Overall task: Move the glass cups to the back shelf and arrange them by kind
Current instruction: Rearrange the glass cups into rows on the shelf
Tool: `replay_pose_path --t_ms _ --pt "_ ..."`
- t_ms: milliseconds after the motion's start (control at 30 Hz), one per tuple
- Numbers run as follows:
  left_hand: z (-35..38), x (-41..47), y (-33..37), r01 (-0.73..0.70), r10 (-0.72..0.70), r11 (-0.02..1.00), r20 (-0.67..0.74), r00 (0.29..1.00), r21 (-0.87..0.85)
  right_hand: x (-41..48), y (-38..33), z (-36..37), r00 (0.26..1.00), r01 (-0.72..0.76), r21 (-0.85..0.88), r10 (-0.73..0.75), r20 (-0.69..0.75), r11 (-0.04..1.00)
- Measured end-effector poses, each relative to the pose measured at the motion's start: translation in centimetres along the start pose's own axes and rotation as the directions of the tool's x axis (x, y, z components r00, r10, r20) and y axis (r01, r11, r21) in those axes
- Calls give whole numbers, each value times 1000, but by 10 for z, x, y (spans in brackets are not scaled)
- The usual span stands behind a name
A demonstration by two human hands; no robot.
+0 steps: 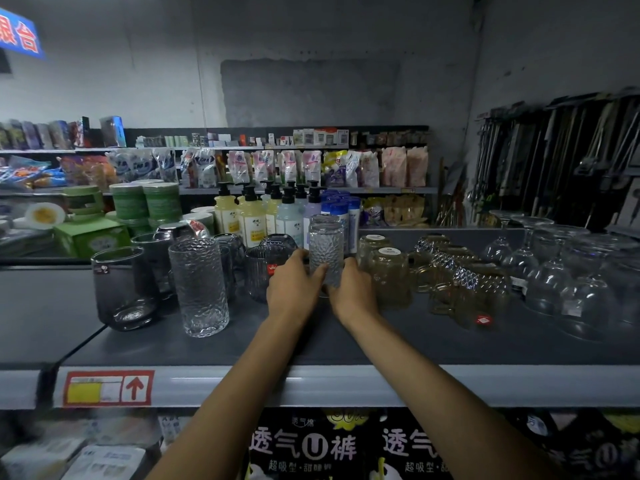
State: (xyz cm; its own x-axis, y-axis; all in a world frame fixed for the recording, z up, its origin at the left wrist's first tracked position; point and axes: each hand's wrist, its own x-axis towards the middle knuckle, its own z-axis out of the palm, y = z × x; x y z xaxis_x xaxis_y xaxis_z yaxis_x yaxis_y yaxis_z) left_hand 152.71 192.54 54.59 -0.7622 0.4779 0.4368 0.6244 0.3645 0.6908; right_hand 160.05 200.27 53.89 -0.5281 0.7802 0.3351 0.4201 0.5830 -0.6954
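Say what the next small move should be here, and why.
Probably lower and release the hammered tumbler at the back: the left hand and right hand both grip its base, and the second hammered tumbler, its match, stands apart at the front left.

Free: shelf front (311,341); grey cups (121,289) left, amber cups (391,278) right.

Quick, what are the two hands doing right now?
Left hand: holds the bumpy glass.
Right hand: holds the same glass from the other side.
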Motion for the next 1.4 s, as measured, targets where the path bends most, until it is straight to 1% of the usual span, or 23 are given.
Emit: replay_pose_path --t_ms 200,467,633,800,900,933,967,1000,1033,1067,1100,1133,1167,1200,1233,1267,1300,1333,1400 --pt "1 0 -2 13 -13 1000 9 1000 -2 1 1 1 1000 -14 -19 14 10 1000" --pt "3 2 -4 15 -16 999 23 1000 38 3 3 2 1000 -14 -38 14 3 999" --pt "2 2 -5 54 -55 998 33 998 30 2 1 1 1000 -22 -43 22 10 999" --pt "-10 -4 4 87 -88 996 60 994 32 -10 -10 -11 996 -21 -147 34 84 989" --pt "-34 -18 17 66 -77 994 122 990 90 -24 -20 -30 995 32 -216 -11 98 976" --pt "-45 -25 21 34 -47 995 128 991 98 -29 -23 -35 995 66 -197 -50 87 978" --pt "-59 -33 24 -7 -4 995 107 994 103 -36 -28 -40 993 102 -133 -92 78 986" --pt "-75 -42 25 -57 52 992 50 997 110 -42 -35 -41 988 136 -30 -133 82 990" --pt "-92 -52 26 -116 121 986 -37 992 119 -48 -43 -39 979 167 95 -176 99 981" --pt "-111 -61 25 -185 204 973 -143 968 135 -53 -53 -34 968 182 193 -210 137 964" --pt "-129 -67 22 -250 289 952 -252 923 178 -57 -63 -25 951 187 259 -241 193 948" --pt "-145 -70 15 -292 369 921 -336 867 257 -62 -74 -16 934 181 300 -259 246 937" --pt "-158 -69 7 -299 427 886 -373 824 354 -67 -85 -6 920 177 333 -276 278 926" --pt "-168 -65 -3 -270 442 856 -353 824 441 -71 -95 4 916 176 335 -279 288 926" --pt "-176 -59 -12 -222 402 838 -290 869 498 -75 -104 13 915 185 326 -283 286 927" --pt "-180 -52 -21 -169 319 835 -211 924 524 -78 -113 22 918 184 295 -272 290 937" --pt "-181 -46 -28 -128 228 844 -131 965 521 -82 -119 32 919 182 261 -259 298 948" --pt "-181 -41 -36 -109 160 859 -60 985 500 -84 -123 41 919 181 219 -244 310 959" --pt "-178 -34 -50 -100 93 894 38 995 437 -89 -127 58 923 169 152 -210 322 974"
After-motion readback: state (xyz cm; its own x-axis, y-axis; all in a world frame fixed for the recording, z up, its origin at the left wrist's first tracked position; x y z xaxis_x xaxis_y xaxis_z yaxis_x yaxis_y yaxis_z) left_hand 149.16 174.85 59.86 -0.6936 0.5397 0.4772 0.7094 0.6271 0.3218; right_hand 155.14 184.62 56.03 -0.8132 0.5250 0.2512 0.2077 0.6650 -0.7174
